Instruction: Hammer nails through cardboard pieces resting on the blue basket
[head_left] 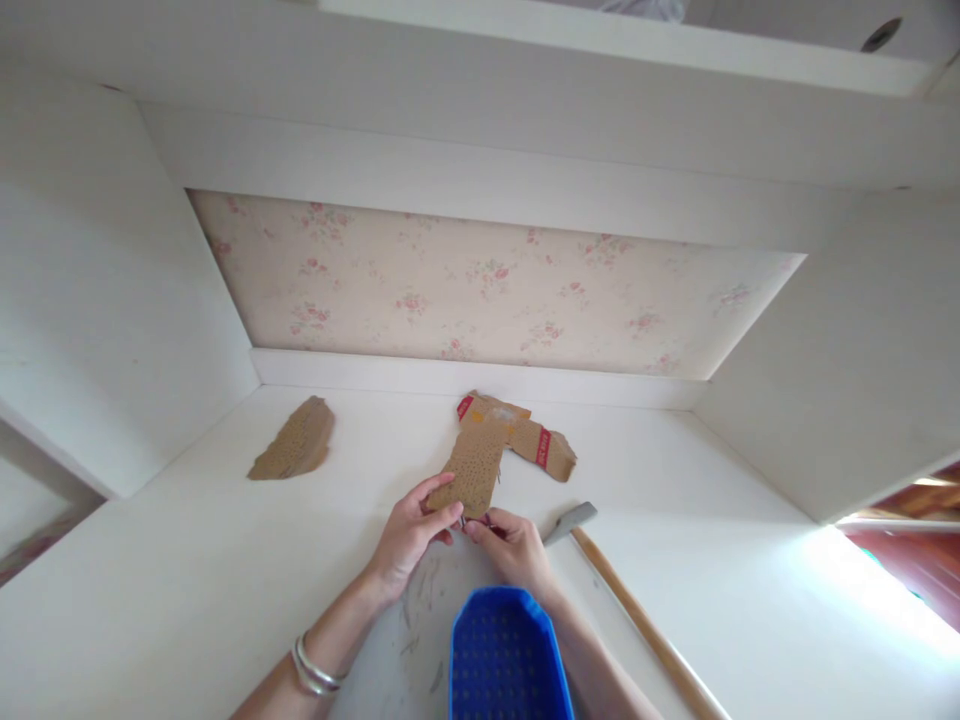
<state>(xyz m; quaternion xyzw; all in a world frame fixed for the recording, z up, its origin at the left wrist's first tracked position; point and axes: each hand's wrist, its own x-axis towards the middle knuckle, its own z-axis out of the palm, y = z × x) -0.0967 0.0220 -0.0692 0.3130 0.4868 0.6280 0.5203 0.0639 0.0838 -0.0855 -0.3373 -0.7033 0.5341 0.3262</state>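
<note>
My left hand (411, 530) is closed on the near left edge of a brown piece of cardboard (476, 465), which is dotted with rows of small marks or holes. At the cardboard's near corner, my right hand (514, 545) pinches something small, thin and dark; its kind cannot be made out. The fingertips of both hands almost meet there. Just below the hands stands a blue plastic basket (506, 650) with small holes in its floor. A hammer (574, 522) with a wooden handle (649, 625) lies to the right of my right hand.
Another torn cardboard piece (296, 440) lies at the left. Behind the held one is cardboard with red printed tape (551, 450). Thin dark scraps (424, 600) litter the white surface (652, 480). White panels rise at both sides, with a shelf (480, 130) overhead.
</note>
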